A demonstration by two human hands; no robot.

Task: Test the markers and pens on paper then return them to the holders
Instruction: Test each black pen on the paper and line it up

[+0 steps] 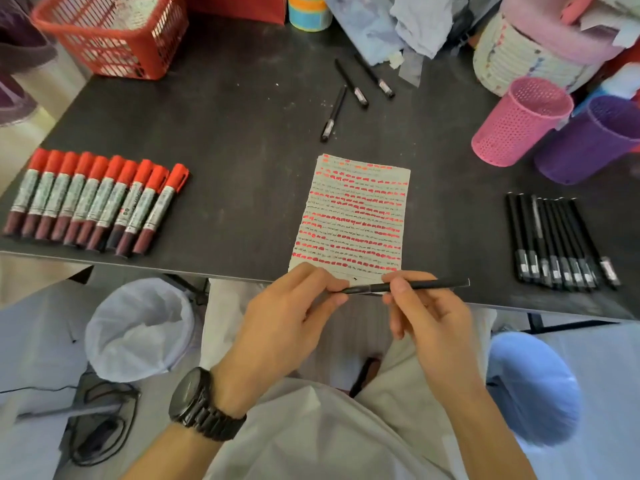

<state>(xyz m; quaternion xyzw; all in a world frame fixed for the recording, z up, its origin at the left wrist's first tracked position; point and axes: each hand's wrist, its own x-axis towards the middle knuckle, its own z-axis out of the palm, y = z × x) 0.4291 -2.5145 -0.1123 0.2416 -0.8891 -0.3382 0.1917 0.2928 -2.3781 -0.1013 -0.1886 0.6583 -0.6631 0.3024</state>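
Your work surface is a dark table, cluttered along its far edge and carrying a red basket at the far left.

Count as found:
- Ten red-capped markers lie side by side on your left, caps pointing away from you.
- A row of black pens lies on your right. There seem to be nine, but they overlap and the exact number cannot be confirmed.
- Three loose black pens lie apart at the far centre.
- Two mesh holders stand far right, the pink holder just beside the purple holder.
- One sheet of paper lies at centre, covered in rows of red marks and dark scribble.

One further black pen is in your hands, held level over the near table edge, across the bottom of the paper. Your left hand pinches its left end between thumb and fingers. Your right hand grips the barrel just beside it, fingers curled round it. A wristwatch sits on your left wrist.
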